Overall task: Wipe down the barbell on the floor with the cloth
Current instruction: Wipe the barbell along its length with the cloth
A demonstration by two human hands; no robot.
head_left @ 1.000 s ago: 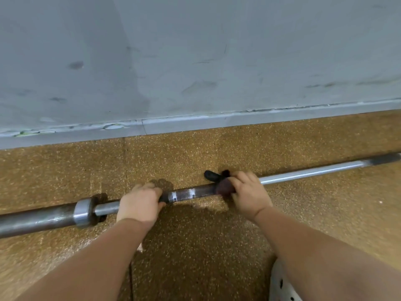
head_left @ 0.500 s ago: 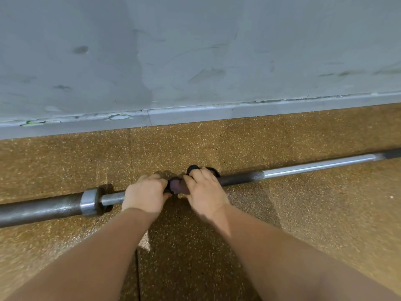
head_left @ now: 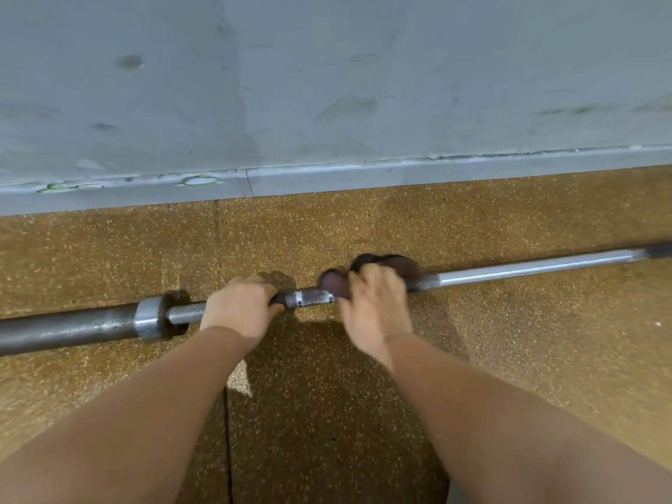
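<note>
A long steel barbell [head_left: 527,266] lies across the brown speckled floor, its thick sleeve and collar [head_left: 148,319] at the left. My left hand [head_left: 238,310] grips the shaft just right of the collar. My right hand [head_left: 374,305] holds a dark cloth [head_left: 396,265] wrapped round the shaft, a short way right of the left hand. A knurled stretch of bar with a bright ring [head_left: 309,298] shows between the hands. The right hand is motion-blurred.
A grey wall with a painted skirting [head_left: 363,172] runs close behind the bar. A floor seam [head_left: 227,431] runs toward me between my forearms. Brown rubber flooring [head_left: 545,358] spreads on both sides.
My right hand with the cloth slid left along the bar until it touched the left hand, then moved back to the right. The left hand has kept its grip.
</note>
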